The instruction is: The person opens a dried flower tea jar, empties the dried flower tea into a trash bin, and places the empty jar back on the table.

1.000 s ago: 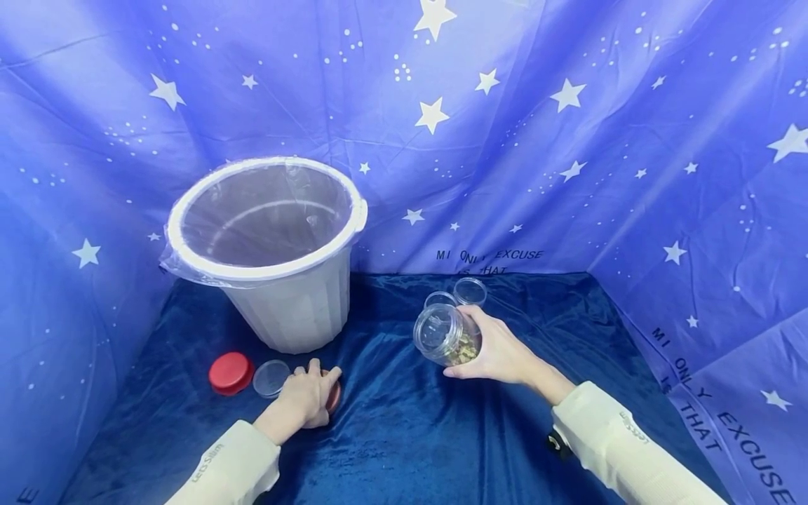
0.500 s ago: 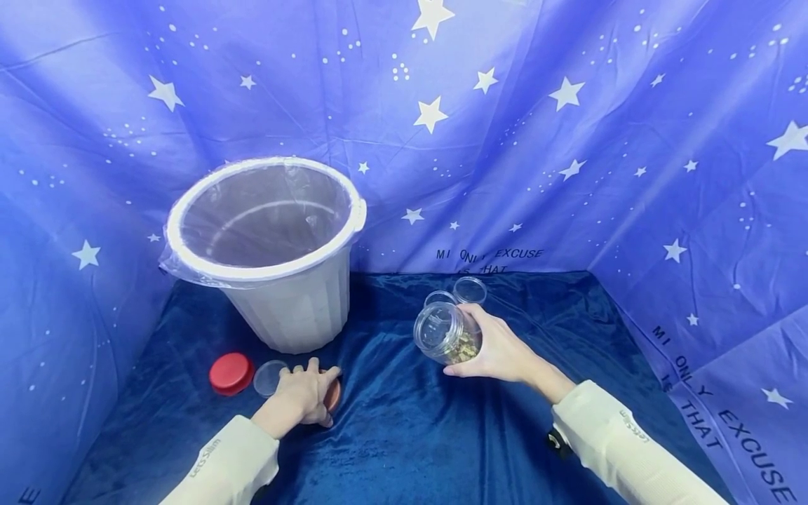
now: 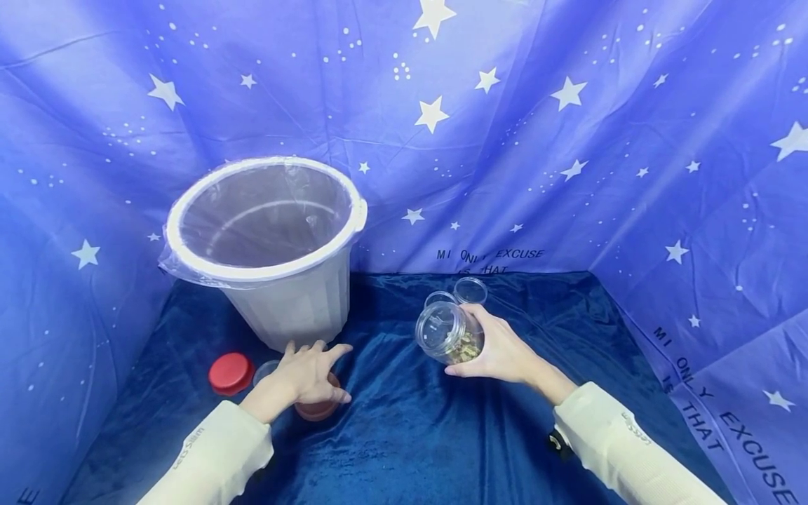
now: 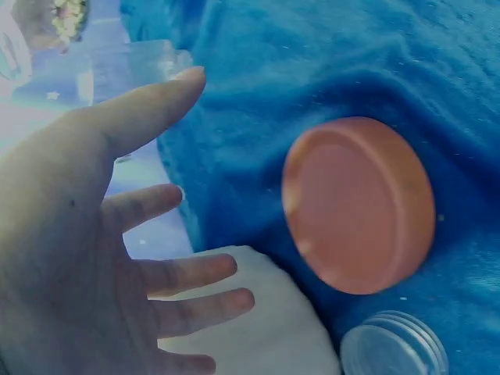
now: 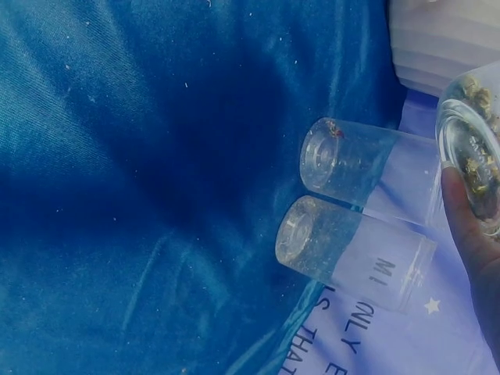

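My right hand (image 3: 505,347) grips a clear jar (image 3: 440,330) around its side. Uncapped and tilted to the left, the jar contains yellow-green dried bits, perhaps dried flowers. Above a round terracotta-coloured lid (image 3: 315,410) is my left hand (image 3: 304,375), fingers spread and straight, holding nothing. In the left wrist view, that lid lies on the cloth, apart from the fingers (image 4: 195,273). A clear round lid (image 3: 264,370) is partly hidden behind the left hand, and a red lid (image 3: 230,373) lies farther left.
Behind the lids stands a large white bucket (image 3: 303,308) with a clear plastic liner over its rim. Two clear open jars (image 5: 367,164) stand beyond the right hand, a few specks at the bottom. Dark blue cloth (image 3: 404,435) covers the surface; a starry curtain surrounds it.
My left hand has let go of the terracotta-coloured lid and risen slightly, its fingers spreading. The lid stays on the cloth. My right hand and its jar have hardly moved.
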A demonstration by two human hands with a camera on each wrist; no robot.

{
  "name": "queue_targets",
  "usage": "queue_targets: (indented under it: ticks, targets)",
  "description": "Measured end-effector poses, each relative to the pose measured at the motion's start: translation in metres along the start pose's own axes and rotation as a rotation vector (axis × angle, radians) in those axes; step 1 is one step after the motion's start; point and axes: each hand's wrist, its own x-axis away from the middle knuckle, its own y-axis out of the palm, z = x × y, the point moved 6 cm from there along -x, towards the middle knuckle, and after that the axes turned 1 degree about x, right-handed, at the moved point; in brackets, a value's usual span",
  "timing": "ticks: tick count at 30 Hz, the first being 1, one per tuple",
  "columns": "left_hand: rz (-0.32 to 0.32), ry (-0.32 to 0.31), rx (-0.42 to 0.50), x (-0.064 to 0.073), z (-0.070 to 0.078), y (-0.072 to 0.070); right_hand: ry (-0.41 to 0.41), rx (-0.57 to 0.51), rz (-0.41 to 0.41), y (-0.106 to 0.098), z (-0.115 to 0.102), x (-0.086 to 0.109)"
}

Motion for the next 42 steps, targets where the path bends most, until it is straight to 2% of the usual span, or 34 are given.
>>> queue_targets:
  ticks: [4, 12, 19, 26, 30, 42]
  targets:
    - [0.033, 0.040, 0.015, 0.002, 0.008, -0.010, 0.007, 0.001, 0.004, -0.002, 0.000, 0.000]
    - [0.061, 0.114, 0.153, 0.002, 0.021, -0.030, 0.018, 0.001, 0.010, -0.005, -0.001, -0.001]
    - [0.105, 0.173, 0.218, 0.008, 0.033, -0.054, 0.019, 0.000, 0.019, -0.008, -0.003, -0.006]
    - [0.112, 0.167, 0.299, 0.016, 0.035, -0.073, 0.027, -0.031, 0.025, -0.012, -0.006, -0.010]
    - [0.109, 0.191, 0.334, 0.019, 0.036, -0.085, 0.041, -0.034, 0.021, -0.015, -0.007, -0.011]
    - [0.165, 0.267, 0.416, 0.030, 0.044, -0.124, 0.048, -0.048, 0.021, -0.020, -0.009, -0.019]
